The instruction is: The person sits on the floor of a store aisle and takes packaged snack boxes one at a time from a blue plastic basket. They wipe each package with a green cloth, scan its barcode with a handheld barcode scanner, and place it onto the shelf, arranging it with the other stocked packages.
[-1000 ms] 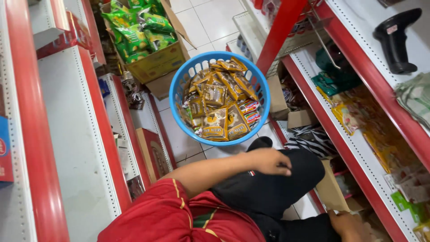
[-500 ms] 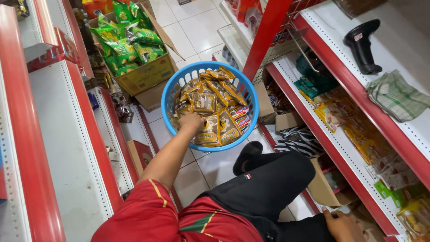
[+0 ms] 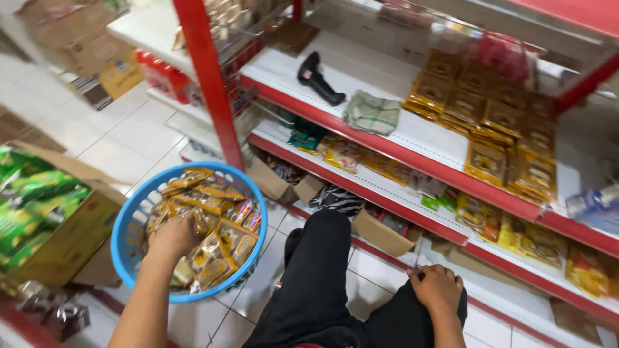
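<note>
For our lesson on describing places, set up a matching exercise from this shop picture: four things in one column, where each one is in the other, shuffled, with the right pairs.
Things:
1. left hand
2. right hand
3. folded checked cloth
4. green snack bags

Places:
A. in a cardboard box on the floor
B. on the person's knee
C. among the packets in the blue basket
D. on the white shelf, beside a black scanner

Pairs: 1-C, 2-B, 3-D, 4-A

One blue basket (image 3: 126, 219), one black scanner (image 3: 317, 78), one folded cloth (image 3: 372, 112), two hands.
</note>
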